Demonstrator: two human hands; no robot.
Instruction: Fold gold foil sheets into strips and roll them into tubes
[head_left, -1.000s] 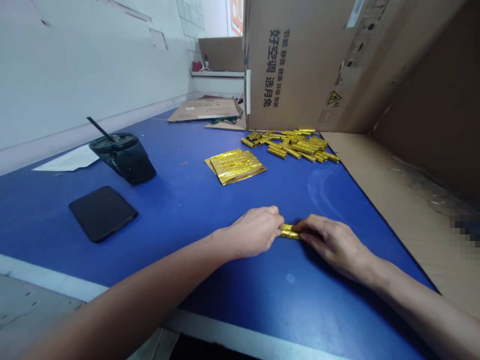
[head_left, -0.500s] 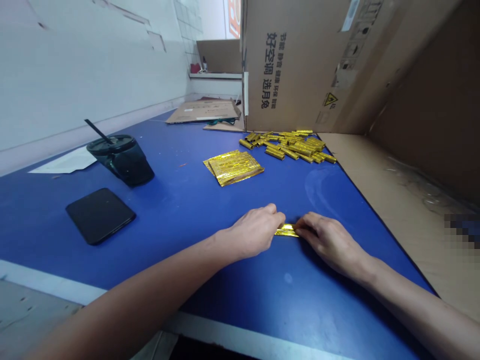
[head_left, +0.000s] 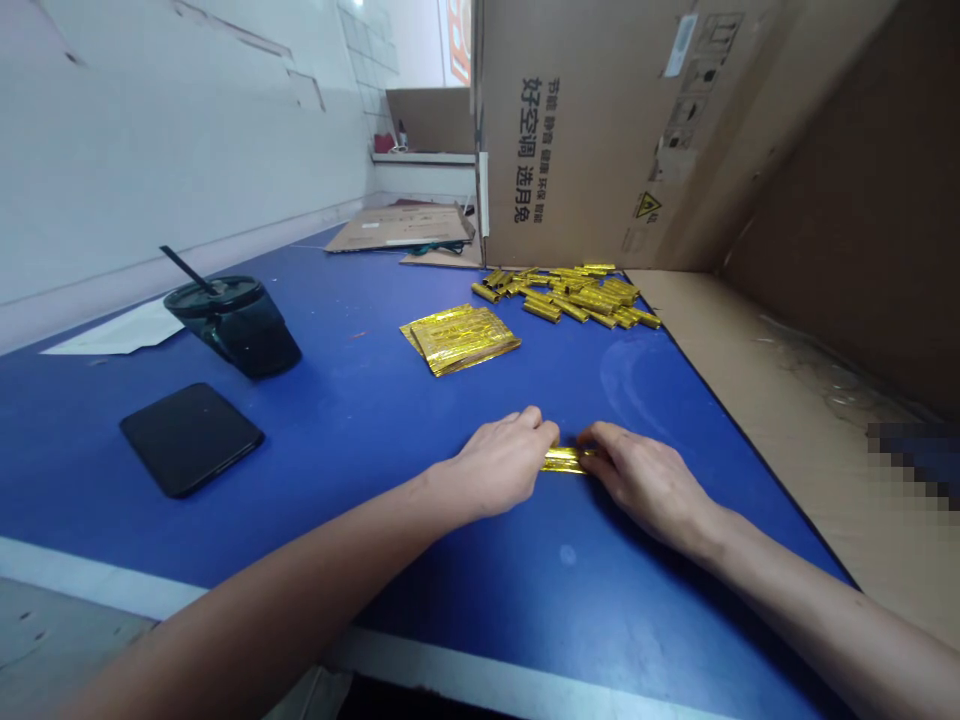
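My left hand (head_left: 504, 462) and my right hand (head_left: 643, 480) meet on the blue table (head_left: 375, 400), fingers curled and pinching the two ends of a small gold foil piece (head_left: 564, 460) that lies flat between them. Most of the foil is hidden under my fingertips. Farther back lies a stack of flat gold foil sheets (head_left: 459, 338). Behind that, a heap of several rolled gold foil pieces (head_left: 570, 295) rests against a cardboard box.
A large cardboard box (head_left: 600, 130) stands at the back, with flat cardboard (head_left: 765, 380) along the right. On the left are a dark cup with a straw (head_left: 232, 325), a black phone (head_left: 191, 438), and white paper (head_left: 120, 330). More flat cardboard (head_left: 405, 225) lies at the far back.
The gold piece between my fingers looks flatter and a little longer than a second ago. Both hands stay at the same spot on the table.
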